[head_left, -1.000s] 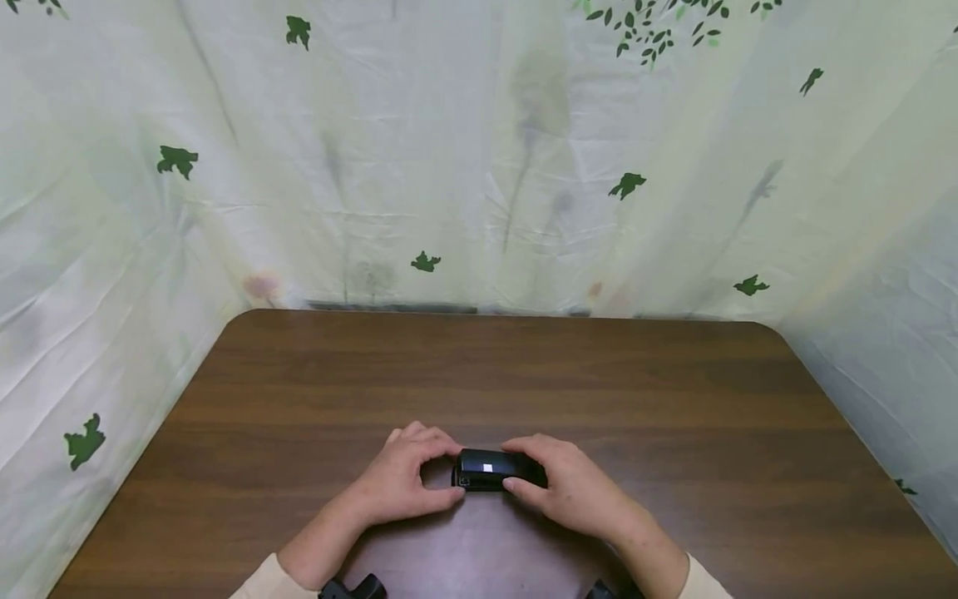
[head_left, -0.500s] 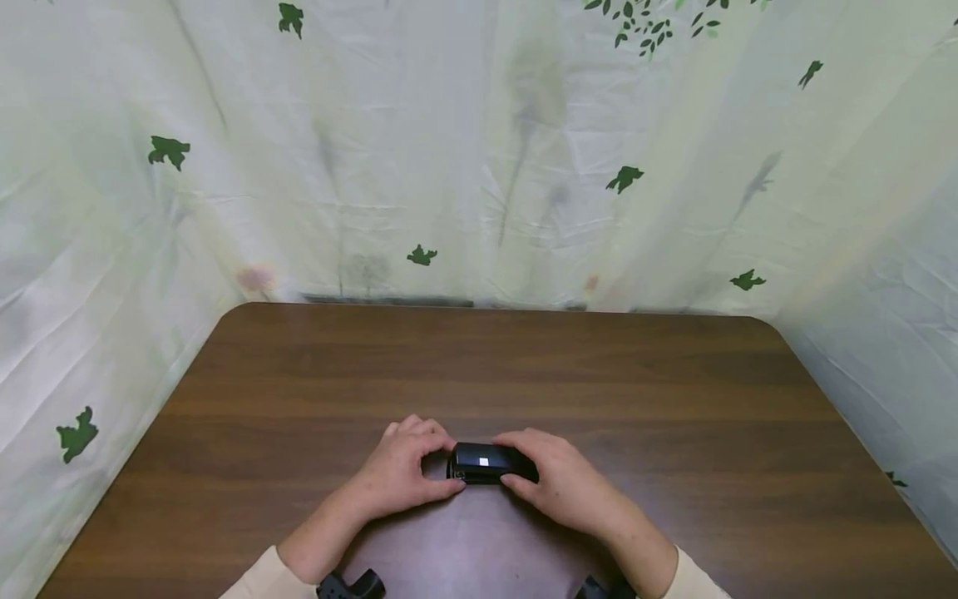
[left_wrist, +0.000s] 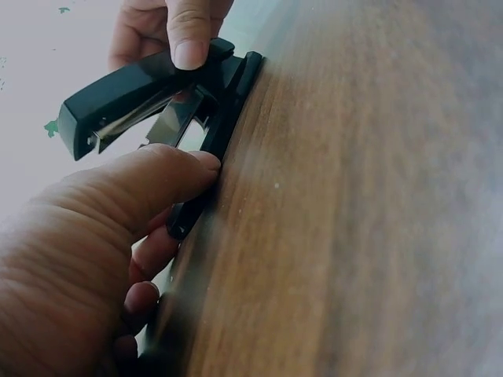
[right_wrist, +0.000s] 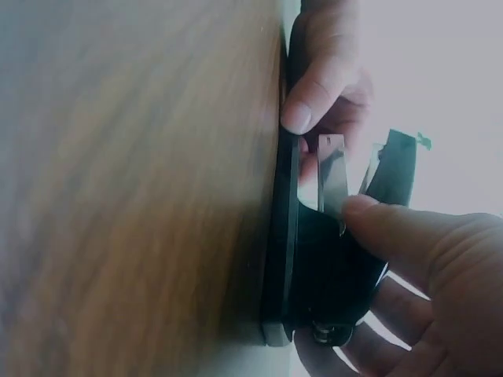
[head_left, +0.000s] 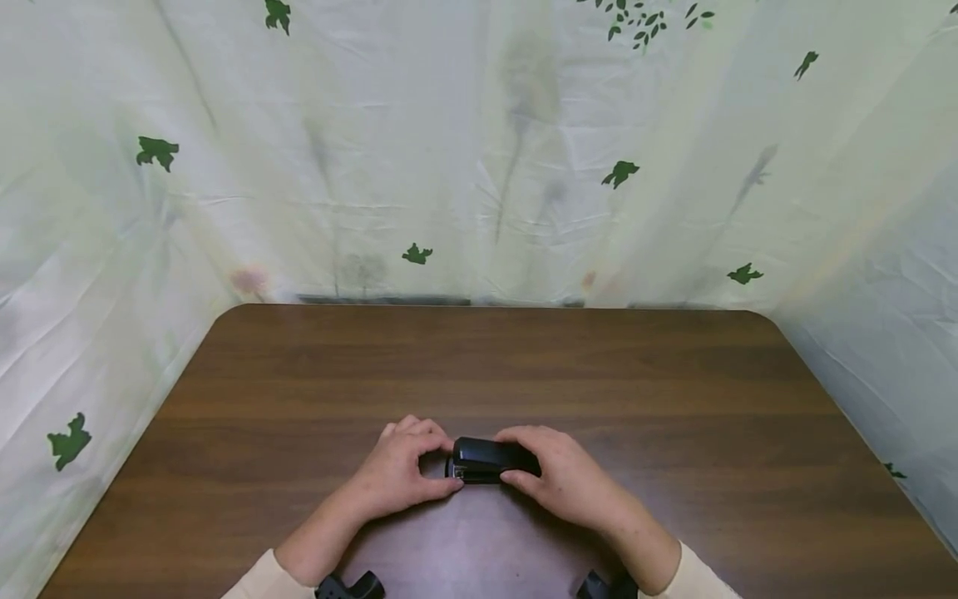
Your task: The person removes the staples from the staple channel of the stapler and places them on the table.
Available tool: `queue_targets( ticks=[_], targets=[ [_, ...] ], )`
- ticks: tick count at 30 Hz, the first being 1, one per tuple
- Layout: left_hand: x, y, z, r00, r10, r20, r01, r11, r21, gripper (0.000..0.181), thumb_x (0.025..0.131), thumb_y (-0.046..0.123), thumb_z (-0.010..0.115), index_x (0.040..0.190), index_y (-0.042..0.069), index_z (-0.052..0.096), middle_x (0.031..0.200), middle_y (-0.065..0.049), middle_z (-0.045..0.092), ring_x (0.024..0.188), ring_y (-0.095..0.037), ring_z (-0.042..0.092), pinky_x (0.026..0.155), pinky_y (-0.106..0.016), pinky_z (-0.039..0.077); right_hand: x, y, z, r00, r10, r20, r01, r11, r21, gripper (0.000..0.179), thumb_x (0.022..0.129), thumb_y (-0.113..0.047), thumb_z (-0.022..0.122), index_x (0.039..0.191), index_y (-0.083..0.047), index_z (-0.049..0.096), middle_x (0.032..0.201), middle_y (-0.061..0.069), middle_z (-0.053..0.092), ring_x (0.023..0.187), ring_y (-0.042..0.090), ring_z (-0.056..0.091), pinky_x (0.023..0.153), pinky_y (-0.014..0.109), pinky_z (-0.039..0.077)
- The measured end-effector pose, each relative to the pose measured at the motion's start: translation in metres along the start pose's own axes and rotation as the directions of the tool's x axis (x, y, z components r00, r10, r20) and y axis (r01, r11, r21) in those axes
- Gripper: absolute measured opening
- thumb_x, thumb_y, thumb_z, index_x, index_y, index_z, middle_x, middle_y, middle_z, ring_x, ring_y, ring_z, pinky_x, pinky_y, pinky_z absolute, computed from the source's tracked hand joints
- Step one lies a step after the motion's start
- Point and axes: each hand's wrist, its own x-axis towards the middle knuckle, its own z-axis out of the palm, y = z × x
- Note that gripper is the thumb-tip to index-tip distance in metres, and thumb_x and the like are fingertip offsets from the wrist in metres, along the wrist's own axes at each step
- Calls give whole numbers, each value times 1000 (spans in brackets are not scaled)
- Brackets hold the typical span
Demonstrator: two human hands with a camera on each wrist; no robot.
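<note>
A black stapler [head_left: 482, 455] stands on the brown table, its top arm [left_wrist: 118, 98] swung up from the base [left_wrist: 228, 118]. Between arm and base, the metal staple magazine [right_wrist: 332, 173] shows in the right wrist view. My left hand [head_left: 400, 472] pinches the front end of the base, thumb on the near side and fingers on the far side. My right hand [head_left: 566, 478] grips the rear part of the top arm near the hinge, its thumb on one side and fingers on the other. The right palm and fingers hide the hinge end in the head view.
The wooden table [head_left: 479, 366] reaches back to a pale curtain [head_left: 479, 150] with green leaf and bird shapes. Black wrist devices [head_left: 350, 586] sit at both forearms near the front edge.
The stapler's top arm has tilted up away from its base, and the white glint on it is gone. Both hands keep their hold; the head view has shifted slightly.
</note>
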Motion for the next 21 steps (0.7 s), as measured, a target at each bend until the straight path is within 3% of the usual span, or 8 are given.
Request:
queue_targets(
  ticks=[7,12,21],
  targets=[
    [0,0,-1,1000,-15,13,15,1000,13,31,70,49,75,96,33,67,92,22,53,90,-1,42,83,-35,29,0,3,-7,1000,14,17,-15,999,44,39,82,-29,70,118,-26,54,109,-14,58,96,5,55,84,32,45],
    [0,1,-2,999,-27,27,27,1000,5,31,70,48,76,97,37,67,91,23,53,89,-1,42,82,-34,29,-1,6,-10,999,23,37,-26,995,95,39,82,-29,70,117,-28,53,106,-14,59,92,3,56,82,31,46],
    [0,3,-3,999,-39,36,39,999,14,30,70,47,76,98,42,65,90,24,53,88,-1,41,82,-34,29,-1,8,-17,998,8,61,-18,986,165,49,81,-24,72,124,-34,49,112,-15,58,98,3,56,84,32,45]
  ],
)
